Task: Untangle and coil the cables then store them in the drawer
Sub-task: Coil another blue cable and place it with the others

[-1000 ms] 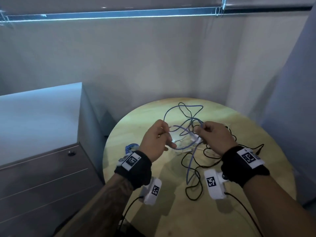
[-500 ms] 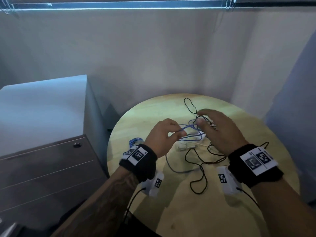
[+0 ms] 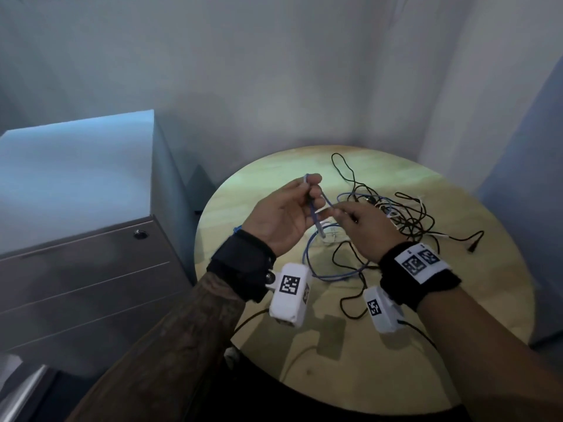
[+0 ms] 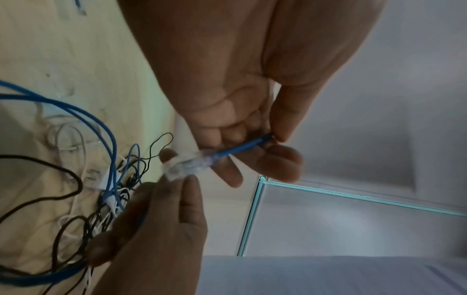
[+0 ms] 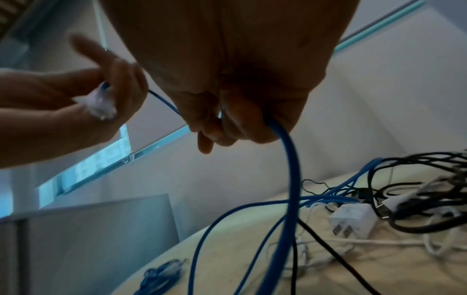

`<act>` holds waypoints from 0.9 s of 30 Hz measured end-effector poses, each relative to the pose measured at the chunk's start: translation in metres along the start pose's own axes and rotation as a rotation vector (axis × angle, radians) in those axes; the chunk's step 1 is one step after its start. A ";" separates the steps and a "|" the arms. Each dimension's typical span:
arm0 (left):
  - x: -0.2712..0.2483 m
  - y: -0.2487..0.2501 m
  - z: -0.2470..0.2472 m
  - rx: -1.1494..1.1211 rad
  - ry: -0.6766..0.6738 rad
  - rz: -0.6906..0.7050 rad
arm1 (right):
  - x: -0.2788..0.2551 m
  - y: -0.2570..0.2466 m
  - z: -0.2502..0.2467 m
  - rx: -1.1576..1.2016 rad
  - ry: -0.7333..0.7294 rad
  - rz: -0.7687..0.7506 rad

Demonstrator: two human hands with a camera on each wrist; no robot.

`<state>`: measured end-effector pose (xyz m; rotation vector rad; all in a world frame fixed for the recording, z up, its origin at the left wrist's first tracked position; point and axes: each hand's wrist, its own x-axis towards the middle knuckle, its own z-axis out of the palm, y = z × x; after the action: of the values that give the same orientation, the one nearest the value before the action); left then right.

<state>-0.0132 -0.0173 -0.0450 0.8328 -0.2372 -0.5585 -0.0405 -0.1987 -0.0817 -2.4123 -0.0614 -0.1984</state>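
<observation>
A blue network cable (image 3: 307, 260) loops on the round wooden table (image 3: 457, 315) and rises to both hands. My left hand (image 3: 313, 190), palm up, pinches a folded bit of it between thumb and fingers, and the clear plug (image 4: 192, 165) hangs below the grip. My right hand (image 3: 338, 212) pinches the same cable (image 5: 290, 159) just right of the left hand. Thin black cables (image 3: 408, 214) and a white cable lie tangled with the blue one behind the right hand. A white charger plug (image 5: 351, 217) sits in that tangle.
A grey drawer cabinet (image 3: 76, 269) with a round lock stands left of the table, its drawers closed. A small coiled blue cable (image 5: 161, 273) lies near the table's left edge. Walls close in behind the table.
My left hand has turned palm up and risen with the blue cable's plug end. My right hand has come back from over the tangle and now pinches the blue cable beside the left hand.
</observation>
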 end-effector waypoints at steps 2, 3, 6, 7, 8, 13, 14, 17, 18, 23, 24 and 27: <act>0.001 0.001 -0.005 0.017 0.102 0.050 | -0.007 -0.006 0.006 -0.055 -0.119 -0.008; 0.003 0.003 -0.009 0.021 0.158 0.068 | -0.012 -0.011 0.008 -0.058 -0.168 -0.013; 0.007 0.005 -0.021 0.027 0.251 0.076 | -0.021 -0.020 0.009 -0.110 -0.269 -0.042; 0.007 0.005 -0.023 0.021 0.240 0.074 | -0.023 -0.022 0.010 -0.138 -0.298 -0.055; 0.007 0.005 -0.024 0.019 0.218 0.071 | -0.024 -0.025 0.010 -0.160 -0.315 -0.064; 0.012 -0.003 -0.029 0.084 0.153 0.132 | -0.029 -0.037 0.011 -0.164 -0.269 -0.104; 0.014 -0.006 -0.031 0.116 0.170 0.163 | -0.031 -0.041 0.009 -0.159 -0.246 -0.114; 0.015 -0.011 -0.037 0.251 0.218 0.237 | -0.038 -0.057 -0.003 0.005 -0.251 -0.104; 0.015 -0.013 -0.037 0.308 0.216 0.253 | -0.039 -0.063 -0.009 0.117 -0.257 -0.073; 0.013 -0.022 -0.037 0.830 0.095 0.236 | -0.032 -0.074 -0.039 0.491 0.018 0.003; 0.011 -0.023 -0.035 0.841 0.072 0.198 | -0.028 -0.071 -0.042 0.465 0.094 0.012; 0.009 -0.024 -0.022 0.817 0.054 0.063 | -0.013 -0.055 -0.044 0.313 0.261 0.028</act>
<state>-0.0053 -0.0209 -0.0775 1.6218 -0.4524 -0.3691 -0.0641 -0.1864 -0.0152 -2.0571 0.0566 -0.4549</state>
